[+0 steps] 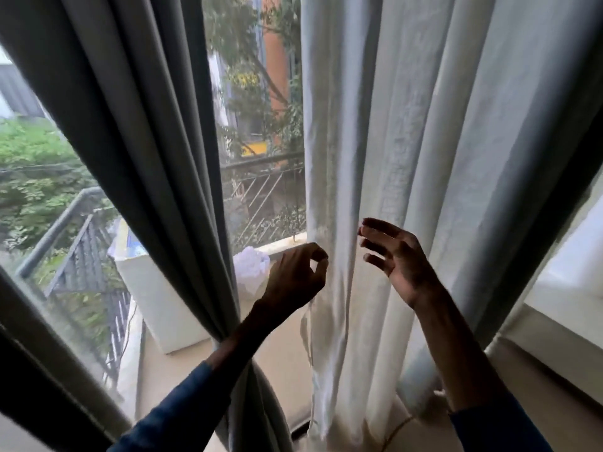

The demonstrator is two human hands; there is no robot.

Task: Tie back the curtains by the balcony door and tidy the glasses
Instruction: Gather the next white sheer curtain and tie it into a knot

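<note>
A grey-green curtain hangs on the left, pinched in tight low down near my left forearm. A pale curtain hangs loose on the right in long folds. My left hand is at the pale curtain's left edge, thumb and forefinger curled together; whether they pinch the hem I cannot tell. My right hand hovers in front of the pale curtain's folds with fingers spread and holds nothing. No glasses are in view.
Between the curtains the balcony shows: a metal railing, a low white wall, something white and crumpled on the floor, trees beyond. A dark door frame runs along the lower left. A white ledge sits at the right.
</note>
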